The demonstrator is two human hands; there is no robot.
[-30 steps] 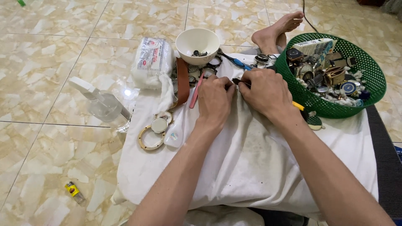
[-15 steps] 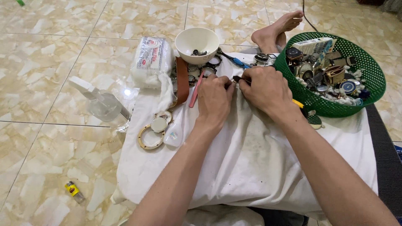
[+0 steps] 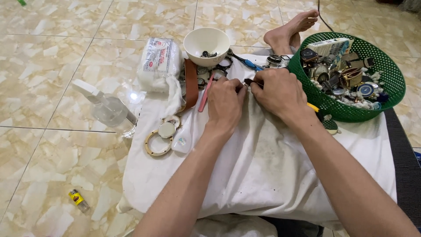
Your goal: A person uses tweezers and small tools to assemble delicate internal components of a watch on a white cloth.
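Note:
My left hand [image 3: 226,103] and my right hand [image 3: 278,94] rest knuckles-up on a white cloth [image 3: 263,171], fingertips meeting over a small dark part [image 3: 247,82] that is mostly hidden by the fingers. Both hands are closed around it. A thin tool with a yellow handle [image 3: 313,107] pokes out from under my right hand. A red stick [image 3: 205,94] and a brown leather strap [image 3: 191,85] lie just left of my left hand. A white bowl [image 3: 206,41] with small dark parts stands beyond the hands.
A green mesh basket [image 3: 351,112] full of watches and parts sits at the right. A white packet [image 3: 158,61], a clear spray bottle [image 3: 107,109], a round watch case and ring [image 3: 161,136] lie at the left. My bare foot [image 3: 289,33] is beyond the cloth. A small lighter [image 3: 78,199] lies on the tiled floor.
My hands have shifted only slightly at the fingertips; everything else stays where it was.

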